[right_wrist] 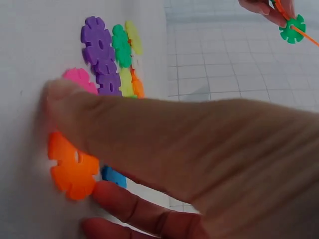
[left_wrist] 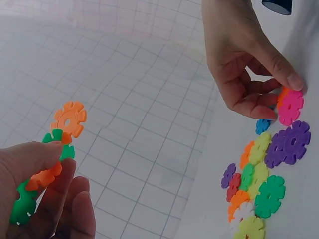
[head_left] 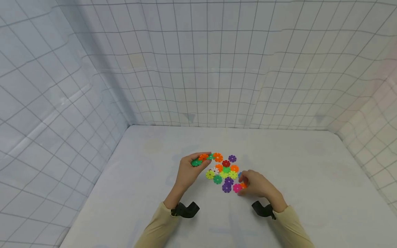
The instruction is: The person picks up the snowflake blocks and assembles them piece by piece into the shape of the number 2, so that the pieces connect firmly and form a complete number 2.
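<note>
My left hand (head_left: 190,170) pinches a short chain of notched plastic discs, green and orange, between thumb and fingers. The chain's end orange disc (left_wrist: 69,119) sticks out past the fingertips, joined to a green disc (left_wrist: 70,151). Low over the table, my right hand (head_left: 255,184) has its thumb and bent fingers around a loose orange disc (right_wrist: 75,167). The thumb partly covers a pink disc (left_wrist: 290,108) beside it. Both discs appear to lie on the table. A blue disc (right_wrist: 113,177) is partly hidden by the right fingers.
Between the hands lies a cluster of loose discs, among them purple (head_left: 226,187), green (head_left: 217,179), yellow (head_left: 210,174) and red (head_left: 226,163) ones, some overlapping. The white table (head_left: 149,193) meets grid-patterned sheets (head_left: 198,69) at the back and sides.
</note>
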A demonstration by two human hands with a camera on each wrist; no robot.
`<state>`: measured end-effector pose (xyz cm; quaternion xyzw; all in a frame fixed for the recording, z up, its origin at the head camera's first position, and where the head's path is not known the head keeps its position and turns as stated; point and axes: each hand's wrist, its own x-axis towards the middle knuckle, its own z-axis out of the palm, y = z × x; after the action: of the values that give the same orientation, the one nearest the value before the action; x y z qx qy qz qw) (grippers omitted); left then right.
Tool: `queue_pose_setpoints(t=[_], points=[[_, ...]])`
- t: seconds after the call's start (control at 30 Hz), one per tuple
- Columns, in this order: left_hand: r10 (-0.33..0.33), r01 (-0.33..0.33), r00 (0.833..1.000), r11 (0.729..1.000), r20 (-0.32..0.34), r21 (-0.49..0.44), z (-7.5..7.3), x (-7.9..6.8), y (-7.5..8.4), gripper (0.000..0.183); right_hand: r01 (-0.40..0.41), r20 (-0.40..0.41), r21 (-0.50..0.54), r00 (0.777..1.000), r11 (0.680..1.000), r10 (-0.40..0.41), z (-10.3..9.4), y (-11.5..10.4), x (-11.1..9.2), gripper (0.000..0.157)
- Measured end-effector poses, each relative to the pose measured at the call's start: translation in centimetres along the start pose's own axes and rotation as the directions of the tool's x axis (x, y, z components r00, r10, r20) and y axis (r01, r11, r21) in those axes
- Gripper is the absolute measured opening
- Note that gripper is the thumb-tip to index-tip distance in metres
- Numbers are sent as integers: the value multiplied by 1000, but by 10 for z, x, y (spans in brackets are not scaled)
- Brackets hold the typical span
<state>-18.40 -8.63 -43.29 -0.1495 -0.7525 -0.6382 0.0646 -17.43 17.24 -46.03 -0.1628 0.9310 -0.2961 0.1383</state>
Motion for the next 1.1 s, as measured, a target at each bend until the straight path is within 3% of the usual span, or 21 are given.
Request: queue_pose_setpoints(t=[0.23,0.47,0.63,0.7,0.73,0.87,0.93,1.0,1.1], points=[[-37,37,999,999,4,-13,-1,0,0,24,-7,1,20,1000,1000,7,4,2,1,29],[-93,93,995,995,-20,-38,-3,-1,9,25,-22,15,134,1000,991,20,1,8,1,28],[-111,112,994,989,16,-99,-6,-3,29,25,30,-99,284,995,958,-1,-5,7,1,19],[-120,124,992,985,38,-123,-5,-4,33,26,74,-161,418,987,905,-7,-9,1,0,18],[-127,133,991,982,50,-132,-5,-4,33,26,105,-187,493,982,864,-13,-10,-4,-1,20],[-142,157,985,976,100,-154,-4,-5,33,27,214,-263,731,965,648,-22,-15,-25,-5,27],[-149,171,980,970,132,-173,-3,-5,32,27,244,-287,785,958,569,-14,-16,-36,-8,28],[-156,186,974,965,162,-187,-2,-6,32,29,259,-303,814,953,520,0,-16,-44,-10,28],[-172,218,963,950,208,-222,-1,-6,33,32,269,-315,829,949,489,13,-15,-52,-12,28]])
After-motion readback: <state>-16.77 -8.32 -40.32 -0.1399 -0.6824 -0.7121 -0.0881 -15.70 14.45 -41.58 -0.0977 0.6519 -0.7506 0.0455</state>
